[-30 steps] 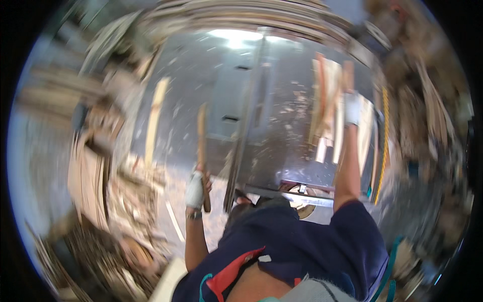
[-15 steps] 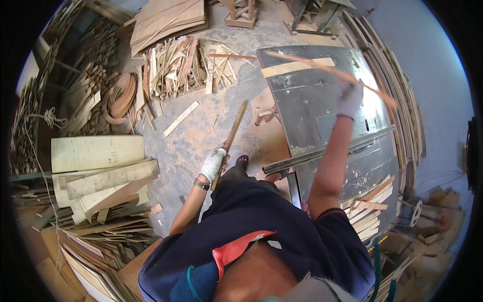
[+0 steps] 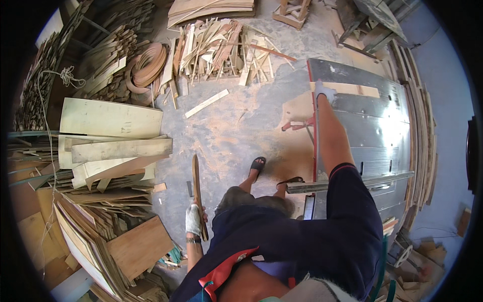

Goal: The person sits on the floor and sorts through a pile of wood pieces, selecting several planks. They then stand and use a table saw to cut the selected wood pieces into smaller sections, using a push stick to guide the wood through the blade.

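Note:
My left hand [image 3: 193, 220], in a white glove, is closed around the lower part of a narrow brown wooden strip [image 3: 196, 176]. The strip points away from me above the floor. My right arm reaches forward over the left edge of a grey metal machine table [image 3: 347, 121]. On that arm, my gloved right hand [image 3: 324, 92] appears open, its fingers spread and slightly blurred. It overlaps the left end of a pale flat board [image 3: 358, 90] lying across the table; whether they touch I cannot tell.
A metal rail [image 3: 352, 182] crosses the table near me. Ahead lies a heap of wood offcuts [image 3: 214, 53] beside coiled wooden bands [image 3: 148, 68]. Stacked panels [image 3: 111, 117] and thin sheets [image 3: 83, 239] fill the left side. Long boards [image 3: 421, 126] line the right wall.
My right hand has swung left across the table, and the long reddish strip it held is out of it. My left hand has drawn back closer with its strip. The view has turned left.

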{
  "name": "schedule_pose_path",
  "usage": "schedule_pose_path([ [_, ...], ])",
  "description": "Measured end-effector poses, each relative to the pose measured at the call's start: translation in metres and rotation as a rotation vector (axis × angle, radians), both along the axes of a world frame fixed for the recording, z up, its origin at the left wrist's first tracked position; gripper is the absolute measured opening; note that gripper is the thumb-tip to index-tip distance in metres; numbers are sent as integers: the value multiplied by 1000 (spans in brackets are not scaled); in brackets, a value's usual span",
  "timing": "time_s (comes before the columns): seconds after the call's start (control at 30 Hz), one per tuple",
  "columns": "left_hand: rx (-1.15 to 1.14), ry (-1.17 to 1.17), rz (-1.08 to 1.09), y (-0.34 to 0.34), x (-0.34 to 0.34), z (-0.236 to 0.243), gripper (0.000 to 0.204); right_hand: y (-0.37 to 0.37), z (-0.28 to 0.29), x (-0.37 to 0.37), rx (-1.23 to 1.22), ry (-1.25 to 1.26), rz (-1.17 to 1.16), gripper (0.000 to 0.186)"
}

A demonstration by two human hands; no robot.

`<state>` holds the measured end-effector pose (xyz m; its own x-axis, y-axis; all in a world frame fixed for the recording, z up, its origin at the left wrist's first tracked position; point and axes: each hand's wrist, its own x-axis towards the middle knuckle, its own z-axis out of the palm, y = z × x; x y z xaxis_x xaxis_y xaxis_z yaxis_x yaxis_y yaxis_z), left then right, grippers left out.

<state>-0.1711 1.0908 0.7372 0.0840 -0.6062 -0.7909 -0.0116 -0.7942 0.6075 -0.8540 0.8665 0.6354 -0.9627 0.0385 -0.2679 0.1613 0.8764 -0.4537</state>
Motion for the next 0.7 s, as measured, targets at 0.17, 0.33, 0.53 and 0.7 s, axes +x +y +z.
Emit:
schedule_pose_path([
  [0.17, 129, 26, 168, 28, 17, 8, 35, -6, 3, -11, 161, -27, 100, 116],
  [0.33, 105, 54, 94, 12, 2, 6, 32, 21, -11, -5, -549, -226, -57, 83],
  [0.53, 6, 74, -208, -64, -42, -9, 30, 148, 15, 84, -1749, -855, -245, 51],
  [0.7, -30, 217, -498, -140, -109, -27, 31, 289, 19, 122, -1959, -1069, -236, 71],
])
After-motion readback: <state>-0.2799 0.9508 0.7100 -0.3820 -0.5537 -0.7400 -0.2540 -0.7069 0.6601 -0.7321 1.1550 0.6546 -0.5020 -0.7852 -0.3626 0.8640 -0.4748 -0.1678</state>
